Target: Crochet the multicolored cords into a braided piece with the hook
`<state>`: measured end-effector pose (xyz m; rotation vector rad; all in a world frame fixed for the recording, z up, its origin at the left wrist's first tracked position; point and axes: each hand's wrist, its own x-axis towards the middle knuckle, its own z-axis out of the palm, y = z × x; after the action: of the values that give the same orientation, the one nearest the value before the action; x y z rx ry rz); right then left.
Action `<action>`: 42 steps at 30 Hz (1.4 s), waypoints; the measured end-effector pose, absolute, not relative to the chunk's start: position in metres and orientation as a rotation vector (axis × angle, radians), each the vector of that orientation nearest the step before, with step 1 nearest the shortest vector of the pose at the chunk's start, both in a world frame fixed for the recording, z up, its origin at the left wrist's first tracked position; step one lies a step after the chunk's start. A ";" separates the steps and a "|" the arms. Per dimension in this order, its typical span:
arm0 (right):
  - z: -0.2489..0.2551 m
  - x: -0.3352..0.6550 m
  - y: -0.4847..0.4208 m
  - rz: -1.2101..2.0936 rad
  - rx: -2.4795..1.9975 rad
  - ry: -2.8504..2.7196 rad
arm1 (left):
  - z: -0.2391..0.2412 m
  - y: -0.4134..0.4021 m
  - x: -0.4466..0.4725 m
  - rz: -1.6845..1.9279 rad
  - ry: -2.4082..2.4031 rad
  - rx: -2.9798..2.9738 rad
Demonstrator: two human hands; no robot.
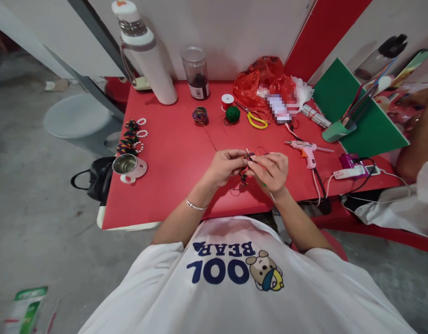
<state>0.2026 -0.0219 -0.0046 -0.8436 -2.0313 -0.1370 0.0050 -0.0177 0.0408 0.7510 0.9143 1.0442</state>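
Note:
In front of my chest, both hands meet over a small dark multicoloured yarn piece (244, 178). My left hand (227, 166) pinches it from the left side. My right hand (271, 170) is closed at its right, around what looks like a thin crochet hook (248, 151); its pale tip shows above the fingers, and most of it is hidden. A strand runs from the work to a multicoloured yarn ball (200, 116) farther back on the red table (172, 185). Beyond the hands lie a green yarn ball (232, 114), a spool (227, 101) and yellow-handled scissors (257, 121).
Left are yarn pieces with beaded rings (130, 137) and a metal cup (129, 168). A white bottle (153, 65), jar (195, 74) and red bag (259, 83) stand behind. Right are a pink glue gun (306, 150), power strip (356, 172), green board (374, 125) and another person's arm (416, 134).

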 end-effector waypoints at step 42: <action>0.022 0.201 -0.004 0.321 -0.759 -1.990 | 0.049 -0.017 -0.005 1.042 0.930 0.784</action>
<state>0.2010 -0.0039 0.0223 -0.7594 -1.9895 0.3206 -0.0046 -0.0169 0.0487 0.7836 0.9301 1.0416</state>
